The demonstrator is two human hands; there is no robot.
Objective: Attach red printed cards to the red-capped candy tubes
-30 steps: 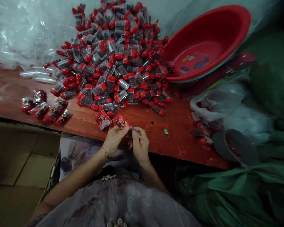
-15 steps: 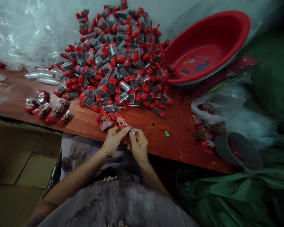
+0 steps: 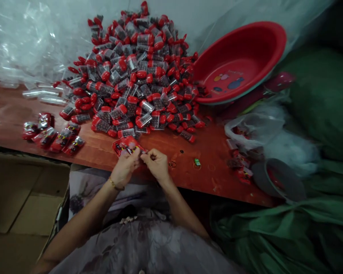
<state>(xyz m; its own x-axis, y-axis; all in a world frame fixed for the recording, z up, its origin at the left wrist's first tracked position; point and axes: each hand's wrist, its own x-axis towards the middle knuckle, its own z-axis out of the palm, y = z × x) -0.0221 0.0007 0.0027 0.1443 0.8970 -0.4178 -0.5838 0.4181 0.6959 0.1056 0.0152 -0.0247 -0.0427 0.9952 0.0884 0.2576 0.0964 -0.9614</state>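
My left hand [image 3: 126, 167], with a gold-coloured bracelet, is closed on red printed packets [image 3: 126, 142] at the table's front edge. Its thumb and fingers cover their near end. Just to its right, my right hand [image 3: 157, 164] is pinched shut, thumb against bent fingers. Whatever lies in that pinch is too small to make out. Beyond the packets rises a large heap of clear tubes [image 3: 131, 62] with red caps and dark small balls inside. More red packets [image 3: 61, 139] lie in a group on the left.
A red basin [image 3: 234, 64] leans at the back right. Near the right end are a plastic bag [image 3: 254, 129] and a grey container [image 3: 286, 180]. A small green item [image 3: 197, 162] and thin bands lie on the table [image 3: 171, 142]. Clear plastic pieces [image 3: 25, 45] fill the back left.
Both hands have shifted left with the packets, which now lie closer together. The right hand's fingers have curled in more and its pinch has moved slightly away from the left hand.
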